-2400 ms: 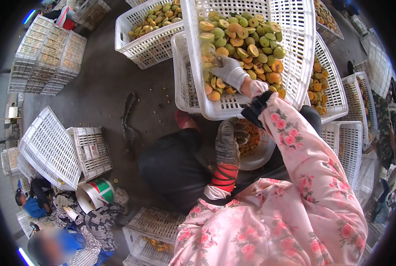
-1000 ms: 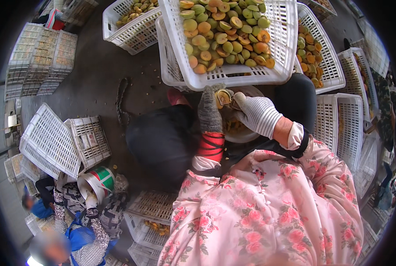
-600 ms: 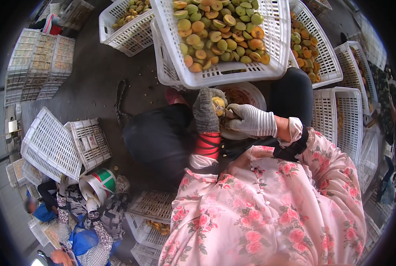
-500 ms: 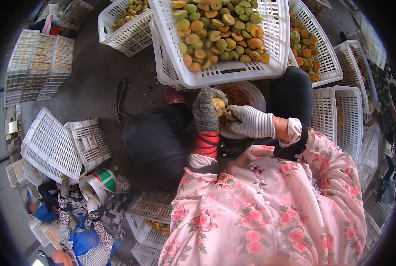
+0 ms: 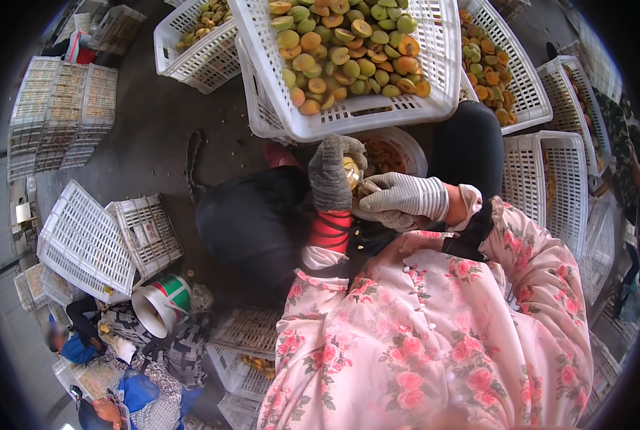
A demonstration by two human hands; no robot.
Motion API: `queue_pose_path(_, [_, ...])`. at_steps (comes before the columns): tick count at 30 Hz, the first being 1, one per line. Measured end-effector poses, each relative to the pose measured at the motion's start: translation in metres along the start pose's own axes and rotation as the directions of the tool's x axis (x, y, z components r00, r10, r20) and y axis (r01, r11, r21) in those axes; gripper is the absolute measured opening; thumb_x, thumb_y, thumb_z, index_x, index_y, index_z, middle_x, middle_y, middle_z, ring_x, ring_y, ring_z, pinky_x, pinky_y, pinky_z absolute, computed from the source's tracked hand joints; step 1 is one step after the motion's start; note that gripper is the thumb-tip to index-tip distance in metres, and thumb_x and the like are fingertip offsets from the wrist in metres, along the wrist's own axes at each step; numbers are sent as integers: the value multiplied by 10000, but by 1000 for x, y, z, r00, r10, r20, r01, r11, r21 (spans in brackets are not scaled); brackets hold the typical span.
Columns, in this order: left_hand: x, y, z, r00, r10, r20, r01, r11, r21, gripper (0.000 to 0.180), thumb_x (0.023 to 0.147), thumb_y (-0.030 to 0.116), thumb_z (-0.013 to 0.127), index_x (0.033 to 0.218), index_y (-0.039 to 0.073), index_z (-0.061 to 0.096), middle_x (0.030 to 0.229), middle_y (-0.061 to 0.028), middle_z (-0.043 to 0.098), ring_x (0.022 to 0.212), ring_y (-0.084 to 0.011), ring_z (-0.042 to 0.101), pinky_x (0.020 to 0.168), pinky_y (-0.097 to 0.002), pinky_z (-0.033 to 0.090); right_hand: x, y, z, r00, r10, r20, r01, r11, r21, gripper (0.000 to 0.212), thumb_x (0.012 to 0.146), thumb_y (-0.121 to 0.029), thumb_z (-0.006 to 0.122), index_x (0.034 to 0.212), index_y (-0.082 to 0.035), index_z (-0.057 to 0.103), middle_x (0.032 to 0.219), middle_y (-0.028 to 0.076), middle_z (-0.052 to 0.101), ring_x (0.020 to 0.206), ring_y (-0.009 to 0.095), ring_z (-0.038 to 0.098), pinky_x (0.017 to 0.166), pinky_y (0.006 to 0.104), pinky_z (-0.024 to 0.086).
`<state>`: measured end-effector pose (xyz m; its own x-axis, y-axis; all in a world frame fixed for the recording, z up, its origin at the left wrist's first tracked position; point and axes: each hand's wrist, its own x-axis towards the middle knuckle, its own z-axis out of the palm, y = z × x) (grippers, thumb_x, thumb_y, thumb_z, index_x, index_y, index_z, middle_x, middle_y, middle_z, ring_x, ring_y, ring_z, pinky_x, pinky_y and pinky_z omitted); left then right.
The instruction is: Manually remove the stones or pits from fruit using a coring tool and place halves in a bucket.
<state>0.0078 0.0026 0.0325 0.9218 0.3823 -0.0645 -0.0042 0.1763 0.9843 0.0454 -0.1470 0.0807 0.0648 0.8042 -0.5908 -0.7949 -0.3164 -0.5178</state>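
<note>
My left hand, in a grey knitted glove, is closed around a yellowish apricot. Close against the fruit is my right hand, in a pale striped glove with its fingers curled. Whatever the right fingers grip is hidden. Behind both hands, between my knees, stands a white bucket with orange-brown fruit pieces inside. Just beyond it, a white plastic crate full of halved green and orange apricots rests tilted on another crate.
Fruit-filled crates stand at far left and right, with another crate beside my right leg. At left, tipped crates lie near a white, green and red bucket and another person. Stacked crates stand farther back.
My right hand has turned and drawn slightly nearer to me, its fingers more curled. My left hand keeps the apricot. At lower left, the other person's hands have moved off the bucket.
</note>
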Motion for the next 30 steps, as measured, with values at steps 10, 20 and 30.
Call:
queue_pose_path(10, [-1, -25, 2, 906, -412, 99, 371, 657, -657, 479, 921, 490, 485, 846, 33, 608, 676, -74, 603, 584, -174, 586, 535, -277, 499, 20, 38, -16, 835, -550, 23, 373, 535, -758, 170, 896, -187, 580, 817, -62, 496, 660, 55, 516, 554, 167, 503, 511, 296, 412])
queue_pose_path(20, [5, -17, -3, 954, -284, -95, 157, 744, -649, 486, 919, 512, 459, 917, 43, 586, 727, -103, 588, 545, -204, 550, 474, -312, 472, 4, 38, -32, 881, -451, 141, 109, -97, -989, 180, 855, -186, 555, 945, -35, 519, 699, 182, 603, 633, 352, 609, 562, 419, 469])
queue_pose_path(30, [3, -31, -2, 942, -320, -99, 234, 840, -490, 338, 903, 321, 514, 1080, 41, 583, 897, -122, 625, 707, -195, 598, 621, -294, 497, 10, 12, -29, 656, -701, -278, -55, 324, -945, 317, 744, -188, 698, 966, -38, 528, 747, 177, 607, 725, 392, 598, 632, 394, 485])
